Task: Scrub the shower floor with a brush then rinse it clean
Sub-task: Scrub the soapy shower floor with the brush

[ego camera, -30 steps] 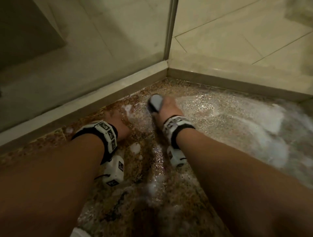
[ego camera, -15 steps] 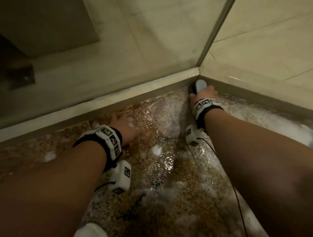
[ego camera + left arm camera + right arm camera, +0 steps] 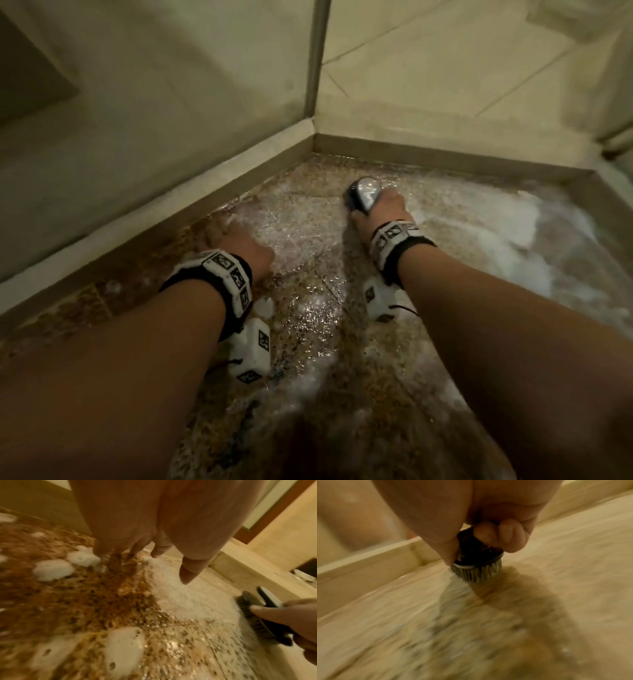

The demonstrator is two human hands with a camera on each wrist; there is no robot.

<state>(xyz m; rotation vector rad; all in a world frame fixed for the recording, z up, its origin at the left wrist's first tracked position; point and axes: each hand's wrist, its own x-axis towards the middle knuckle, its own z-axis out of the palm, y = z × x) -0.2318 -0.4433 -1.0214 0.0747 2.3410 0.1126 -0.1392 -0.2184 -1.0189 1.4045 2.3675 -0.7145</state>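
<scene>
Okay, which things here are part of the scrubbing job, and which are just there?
In the job:
- dark scrub brush with pale top, gripped by right hand
- soapy brown speckled stone floor

Just there:
- beige tiled wall
- left hand, resting on floor

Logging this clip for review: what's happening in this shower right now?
A person kneels over the wet, speckled shower floor, scrubbing it. The right hand grips a brush with its bristles down on the floor near the corner. The left hand rests on the floor with straight fingers. Soap foam covers much of the floor, so it has not been rinsed yet.
</scene>
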